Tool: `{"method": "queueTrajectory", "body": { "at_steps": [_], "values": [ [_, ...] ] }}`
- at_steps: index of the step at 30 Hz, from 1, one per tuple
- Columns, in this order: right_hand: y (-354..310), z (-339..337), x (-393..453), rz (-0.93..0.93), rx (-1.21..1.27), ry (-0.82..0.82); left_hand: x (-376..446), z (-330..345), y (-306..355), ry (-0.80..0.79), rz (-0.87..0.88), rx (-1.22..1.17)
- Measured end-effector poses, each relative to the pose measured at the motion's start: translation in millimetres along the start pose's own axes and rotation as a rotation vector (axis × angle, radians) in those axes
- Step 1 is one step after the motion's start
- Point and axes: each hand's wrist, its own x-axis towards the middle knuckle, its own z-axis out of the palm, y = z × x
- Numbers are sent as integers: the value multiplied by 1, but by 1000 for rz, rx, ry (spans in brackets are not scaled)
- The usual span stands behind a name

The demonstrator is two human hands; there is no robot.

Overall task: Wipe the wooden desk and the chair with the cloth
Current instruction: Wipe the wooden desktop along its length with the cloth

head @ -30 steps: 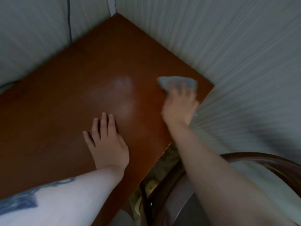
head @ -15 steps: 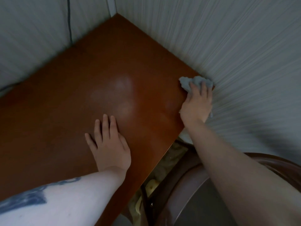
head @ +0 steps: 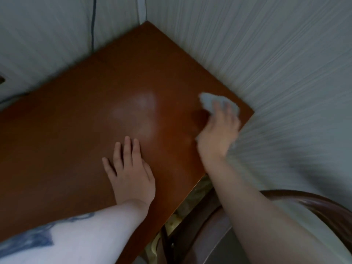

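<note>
Wooden desk (head: 76,130) in wall corner; cloth (head: 209,103), left hand (head: 131,172) on top.

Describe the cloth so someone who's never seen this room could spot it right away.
Start at the reddish-brown wooden desk set into the wall corner. At its right corner, the right hand presses the cloth. It is the only pale blue-grey, crumpled thing on the desk.

Dim, motion-blurred; soft glare on desk (head: 76,130)
</note>
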Motion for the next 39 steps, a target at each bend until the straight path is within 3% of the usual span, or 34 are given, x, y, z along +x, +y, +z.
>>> {"method": "queueTrajectory", "body": {
  "at_steps": [2,3,4,6,9,10,11,12,14,16,19,22,24,26,28,31,35,36,37,39],
  "values": [
    [-33,15,-31,-528,-9,-235,-3,-1,-1,0,-5,-9],
    [-42,19,-40,-701,-45,-370,-3,-2,-1,-2,-1,-12],
    [-43,23,-41,-760,-84,-438,-4,-4,-2,-9,1,-18],
    [-27,22,-24,-579,-174,-377,-1,-8,-1,-22,3,-41],
    [7,6,-4,-7,-177,-241,-1,-5,-1,-29,12,-43],
    [4,-1,-9,96,-139,-198,-1,-4,-1,-29,14,-39],
    [-9,-2,-19,65,-94,-153,-1,-4,-1,-23,13,-40],
    [-27,-1,-33,-85,-45,-154,-1,-5,-2,-13,5,-49],
    [-59,11,-68,-545,100,-351,1,-7,-2,-38,-5,-59],
    [-69,21,-81,-762,112,-558,0,-12,-5,-26,-20,-164],
    [-55,26,-41,-517,-72,-465,11,-31,-24,79,-63,-488],
    [-60,18,-18,-147,-51,-322,45,-43,-48,205,-214,-451],
    [-91,22,-39,-344,83,-317,70,-43,-61,229,-346,-357],
    [-113,33,-77,-795,148,-511,84,-36,-72,196,-432,-287],
    [-120,46,-93,-1012,111,-671,89,-29,-78,179,-517,-255],
    [-120,63,-56,-912,7,-562,93,-27,-70,205,-565,-169],
    [-129,62,-13,-317,-1,-393,96,-21,-64,209,-555,-112],
    [-138,60,-18,-334,53,-390,95,-20,-65,208,-563,-107],
    [-147,61,-25,-490,119,-439,96,-20,-65,202,-570,-105],
    [-158,69,-44,-971,184,-632,97,-20,-66,186,-582,-95]
  ]
}}
